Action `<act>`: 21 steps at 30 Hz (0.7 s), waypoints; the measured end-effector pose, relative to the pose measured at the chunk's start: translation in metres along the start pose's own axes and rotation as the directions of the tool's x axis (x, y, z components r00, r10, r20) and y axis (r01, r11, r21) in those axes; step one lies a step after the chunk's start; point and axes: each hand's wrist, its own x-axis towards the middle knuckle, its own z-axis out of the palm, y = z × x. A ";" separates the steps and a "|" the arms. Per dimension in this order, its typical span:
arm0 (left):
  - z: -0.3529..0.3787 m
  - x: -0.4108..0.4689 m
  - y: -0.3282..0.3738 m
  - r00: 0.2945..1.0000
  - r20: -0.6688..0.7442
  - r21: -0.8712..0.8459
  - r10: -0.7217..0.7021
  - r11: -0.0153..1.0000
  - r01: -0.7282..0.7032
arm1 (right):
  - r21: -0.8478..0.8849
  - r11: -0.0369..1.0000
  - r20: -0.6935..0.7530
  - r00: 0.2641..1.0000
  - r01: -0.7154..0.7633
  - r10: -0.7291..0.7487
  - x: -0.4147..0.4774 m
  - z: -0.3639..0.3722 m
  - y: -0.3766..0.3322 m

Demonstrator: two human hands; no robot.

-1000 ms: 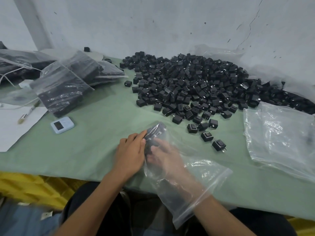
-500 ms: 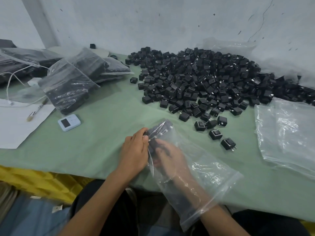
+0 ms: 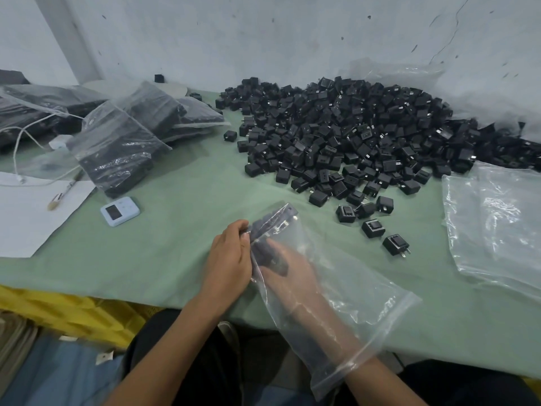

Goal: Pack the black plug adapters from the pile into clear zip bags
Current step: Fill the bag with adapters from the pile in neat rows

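A big pile of black plug adapters [image 3: 351, 136] covers the far right of the green table [image 3: 181, 230]. In front of me lies a clear zip bag [image 3: 351, 291] with its mouth toward me. My right hand [image 3: 289, 276] is deep inside it, wrist and forearm sheathed in plastic, holding several black adapters [image 3: 272, 230] at the bag's closed far end. My left hand [image 3: 231, 259] grips the bag and the adapters from outside, on the left. How the fingers inside lie is blurred by the plastic.
Filled bags of adapters [image 3: 117, 148] lie at the left, with more behind. A small blue device [image 3: 120, 211], a pen [image 3: 63, 192] on white paper [image 3: 26, 218] and a white cable [image 3: 20, 142] sit further left. A stack of empty clear bags [image 3: 494, 224] lies at the right.
Both hands stay at the bag's far end, shifting the adapters slightly. My view has moved a little closer and to the left.
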 end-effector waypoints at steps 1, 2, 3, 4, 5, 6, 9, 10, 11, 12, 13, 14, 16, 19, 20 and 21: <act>0.000 0.001 0.001 1.000 0.011 0.031 0.014 0.999 -0.014 | -0.154 0.988 -0.033 0.999 0.023 -0.028 0.001 -0.001 0.003; -0.001 0.002 0.002 0.999 0.029 0.062 0.021 0.998 -0.023 | -0.196 0.980 -0.067 0.997 0.027 -0.041 0.003 -0.002 0.003; 0.000 0.004 0.004 0.999 0.051 0.089 0.015 0.996 -0.019 | -0.166 0.984 -0.049 0.996 0.059 -0.068 0.001 0.003 -0.004; 0.000 0.005 0.005 0.997 0.074 0.113 -0.007 0.994 -0.001 | -0.199 0.970 -0.038 0.988 0.141 -0.151 -0.004 0.005 -0.012; 0.001 0.007 0.007 0.995 0.092 0.134 -0.037 0.991 0.024 | -0.073 0.983 -0.137 0.974 0.170 -0.179 -0.005 0.012 -0.014; 0.002 0.008 0.008 0.992 0.104 0.152 -0.065 0.987 0.049 | 0.101 0.989 -0.254 0.964 0.105 -0.077 -0.002 0.008 -0.012; 0.003 0.008 0.009 0.990 0.112 0.194 -0.090 0.979 0.068 | 0.262 0.953 -0.041 0.989 0.150 -0.144 -0.013 -0.014 -0.031; 0.003 0.008 0.008 0.990 0.113 0.204 -0.085 0.977 0.061 | 0.264 0.954 0.093 0.980 0.144 -0.174 -0.017 -0.015 -0.028; 0.003 0.008 0.008 0.990 0.114 0.210 -0.079 0.976 0.053 | 0.186 0.977 0.200 0.969 0.104 -0.141 -0.020 -0.026 -0.023; 0.002 0.008 0.008 0.991 0.116 0.210 -0.074 0.976 0.049 | 0.113 0.994 0.271 0.962 0.015 -0.045 -0.024 -0.039 -0.020; 0.002 0.008 0.009 0.991 0.118 0.205 -0.071 0.978 0.046 | -0.006 1.000 0.306 0.952 -0.030 0.031 -0.035 -0.055 -0.019; 0.001 0.008 0.009 0.991 0.118 0.195 -0.069 0.980 0.045 | -0.091 0.995 0.344 0.937 -0.029 0.059 -0.049 -0.074 -0.015; 0.001 0.007 0.010 0.992 0.108 0.174 -0.066 0.984 0.046 | -0.085 0.996 0.474 0.878 -0.027 0.064 -0.082 -0.119 -0.012; 0.000 0.007 0.010 0.992 0.104 0.173 -0.068 0.984 0.049 | 0.018 0.982 0.576 0.805 -0.188 0.144 -0.114 -0.194 -0.024; 0.000 0.008 0.010 0.992 0.108 0.173 -0.071 0.984 0.051 | 0.046 0.979 0.504 0.851 -0.199 0.149 -0.114 -0.215 -0.026; 0.001 0.009 0.010 0.991 0.109 0.171 -0.075 0.984 0.056 | 0.051 0.983 0.378 0.915 -0.175 0.143 -0.106 -0.231 -0.026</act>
